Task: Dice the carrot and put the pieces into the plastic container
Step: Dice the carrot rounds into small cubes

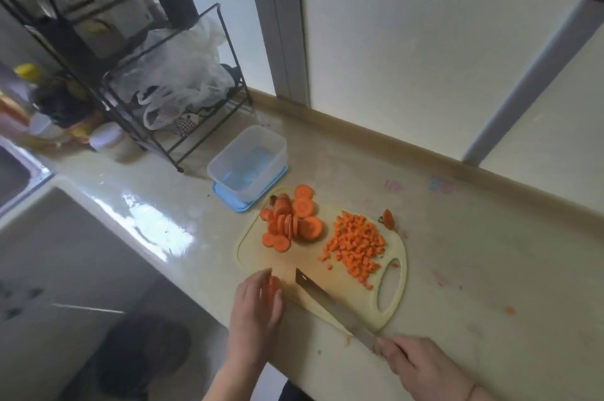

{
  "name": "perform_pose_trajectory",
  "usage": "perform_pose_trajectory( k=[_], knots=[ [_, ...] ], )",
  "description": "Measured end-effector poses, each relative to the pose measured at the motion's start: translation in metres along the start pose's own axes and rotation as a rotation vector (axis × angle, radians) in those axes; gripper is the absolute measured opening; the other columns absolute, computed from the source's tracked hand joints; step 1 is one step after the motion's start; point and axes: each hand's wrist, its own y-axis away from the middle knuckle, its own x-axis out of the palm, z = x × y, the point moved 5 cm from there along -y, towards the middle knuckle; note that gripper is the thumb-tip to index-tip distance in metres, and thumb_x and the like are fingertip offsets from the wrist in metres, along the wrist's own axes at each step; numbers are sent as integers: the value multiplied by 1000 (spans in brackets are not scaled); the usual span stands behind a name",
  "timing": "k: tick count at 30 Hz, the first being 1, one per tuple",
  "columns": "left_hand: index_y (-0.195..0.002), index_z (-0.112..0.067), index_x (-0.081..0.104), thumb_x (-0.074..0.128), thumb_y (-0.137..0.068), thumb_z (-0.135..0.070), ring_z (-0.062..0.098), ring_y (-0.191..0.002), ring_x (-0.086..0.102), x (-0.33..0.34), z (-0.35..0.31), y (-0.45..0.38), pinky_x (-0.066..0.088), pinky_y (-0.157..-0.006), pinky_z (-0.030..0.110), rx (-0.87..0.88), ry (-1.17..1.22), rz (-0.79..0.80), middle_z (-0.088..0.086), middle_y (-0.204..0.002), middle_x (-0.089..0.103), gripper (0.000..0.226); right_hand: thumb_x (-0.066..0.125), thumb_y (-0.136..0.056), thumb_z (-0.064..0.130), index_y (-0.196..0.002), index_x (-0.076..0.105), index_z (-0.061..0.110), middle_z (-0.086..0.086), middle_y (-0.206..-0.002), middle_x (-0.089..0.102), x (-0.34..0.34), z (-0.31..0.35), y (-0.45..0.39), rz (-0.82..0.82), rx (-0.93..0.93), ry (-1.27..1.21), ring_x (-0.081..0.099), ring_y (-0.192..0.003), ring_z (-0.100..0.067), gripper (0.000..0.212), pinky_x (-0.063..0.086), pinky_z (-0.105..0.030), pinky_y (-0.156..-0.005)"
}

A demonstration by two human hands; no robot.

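- Glossy cream surface (327, 152) runs along frosted panels; sink at far left.
- Black wire rack (183, 80) holds crumpled plastic bags, jars beside it.
- Plastic container (248, 162) sits on its blue lid just beyond the cutting board (392, 296); no carrot in it.
- On the board: carrot slices (294, 224) at left, diced carrot (356, 247) at right, carrot end (388, 217) at the far edge.
- My left hand (258, 302) pinches a few carrot rounds (274, 292) at the board's near edge.
- My right hand (415, 364) has its grip wrapped around the knife (333, 302) handle, blade lying across the board.
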Motion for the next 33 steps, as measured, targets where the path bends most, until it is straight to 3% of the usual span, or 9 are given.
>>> perform_pose_trajectory(
  k=[4, 8, 11, 16, 20, 23, 26, 30, 33],
  knots=[
    [-106, -10, 72, 62, -89, -35, 12, -98, 58, 13, -16, 5, 49, -87, 27, 186, -16, -3, -2, -105, 69, 31, 44, -97, 44, -58, 51, 19, 10, -48, 54, -9, -10, -11, 12, 91, -147, 47, -46, -2, 46, 39, -20, -56],
    [-108, -19, 65, 67, -89, -30, 16, -94, 59, 33, -35, -3, 49, -86, 26, 436, -14, 25, -1, -106, 69, 22, 37, -96, 49, -64, 46, 18, 4, -46, 42, -26, -19, -16, -20, 215, -320, 36, -38, -10, 46, 29, -19, -39],
    [-111, -18, 65, 65, -90, -37, 17, -102, 54, 47, -42, -7, 44, -93, 27, 493, -31, 95, -5, -117, 62, 28, 35, -96, 52, -65, 46, 18, 3, -46, 43, -29, -15, -17, -13, 246, -316, 34, -36, -9, 47, 26, -16, -35],
    [-111, -10, 70, 72, -89, -23, 27, -106, 55, 51, -41, 2, 47, -97, 36, 558, -41, 91, 8, -121, 64, 25, 43, -91, 54, -66, 54, 26, 12, -50, 57, -18, 3, -3, -111, 143, -112, 51, -51, -2, 40, 41, -17, -54],
    [-110, -5, 72, 75, -87, -3, 29, -104, 55, 53, -39, 2, 49, -92, 37, 641, -45, 176, 8, -118, 63, 23, 11, -59, 80, -77, 51, 44, 5, -78, 68, -8, 15, 2, -127, 125, 24, 59, -74, -4, 56, 46, -16, -71],
    [-114, -5, 71, 73, -89, -1, 31, -106, 55, 56, -44, -3, 49, -94, 35, 629, -46, 211, 9, -122, 64, 25, 2, -56, 89, -74, 48, 50, 4, -74, 67, -9, 10, 0, -170, 128, 7, 64, -81, -5, 63, 44, -10, -69],
    [-117, -3, 71, 74, -87, 2, 33, -111, 56, 59, -41, -5, 48, -97, 37, 627, -59, 240, 13, -126, 63, 30, -5, -43, 101, -79, 55, 41, 4, -70, 68, -11, 5, -1, -171, 100, -22, 62, -73, -2, 92, 45, -12, -67],
    [-116, -1, 71, 76, -85, 6, 34, -115, 58, 56, -35, -5, 50, -97, 39, 605, -21, 258, 13, -127, 64, 32, -8, -46, 98, -81, 44, 56, -2, -68, 65, -10, 5, 1, -158, 106, 13, 62, -72, -6, 76, 43, -9, -66],
    [-114, -2, 72, 75, -86, 3, 32, -116, 57, 55, -38, -6, 48, -98, 36, 589, -13, 249, 10, -127, 64, 29, -11, -51, 93, -79, 44, 52, -3, -74, 65, -8, 5, 4, -179, 118, 37, 62, -76, -6, 74, 43, -10, -66]
  ],
)
